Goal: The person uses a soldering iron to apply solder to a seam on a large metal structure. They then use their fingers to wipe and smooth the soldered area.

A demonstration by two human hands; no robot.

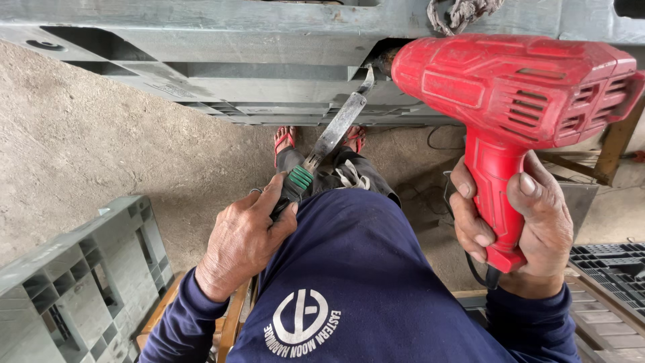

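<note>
A grey plastic pallet (74,296) lies at lower left. The left hand (243,243) is closed around the green-handled knife (334,134), its stiff blade tip touching the big grey pallet's (222,60) lower edge. The right hand (521,222) grips the red heat gun (517,94) by its handle; it looks rigid and fairly heavy.

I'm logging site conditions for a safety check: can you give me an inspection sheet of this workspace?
Surface: bare sandy ground, no bench.
Job's things: red heat gun, nozzle at the grey plastic pallet; metal scraper with green-banded handle, its tip at the same spot.
Clutter: rag on the pallet; second grey pallet at lower left.
Hands: left hand grips the scraper; right hand grips the heat gun.
Cables: black cord on the ground.
Surroundings: black crate, wooden frame; sandalled feet.
</note>
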